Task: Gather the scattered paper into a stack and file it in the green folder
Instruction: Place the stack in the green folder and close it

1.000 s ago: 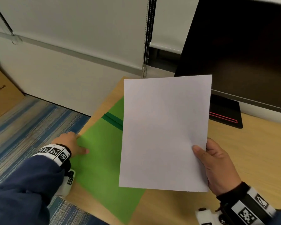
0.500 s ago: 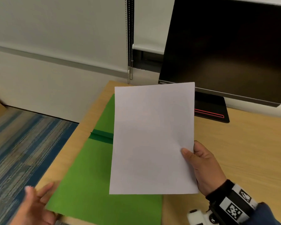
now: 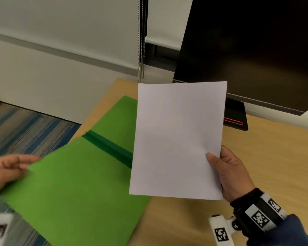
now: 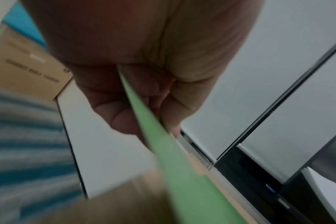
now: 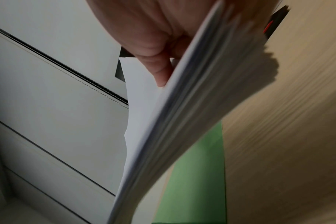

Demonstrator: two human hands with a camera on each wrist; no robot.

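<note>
The stack of white paper sheets is pinched by the right hand at its lower right edge, with the thumb laid on the front and the other fingers hidden behind. The stack is held up above the light wooden desk. The near cover of the flat green card folder is gripped at its left edge by the left hand, which looks blurred in the head view. The folder is spread open on the left end of the desk, with a dark green fold across its middle, and part of it sticks out past the desk edge.

Behind the desk a big black screen and a white wall are seen. A blue striped carpet is seen below.

Only in the left wrist view is the folder edge shown held between thumb and curled fingers. Only in the right wrist view is the stack shown to be many sheets, bending down.
</note>
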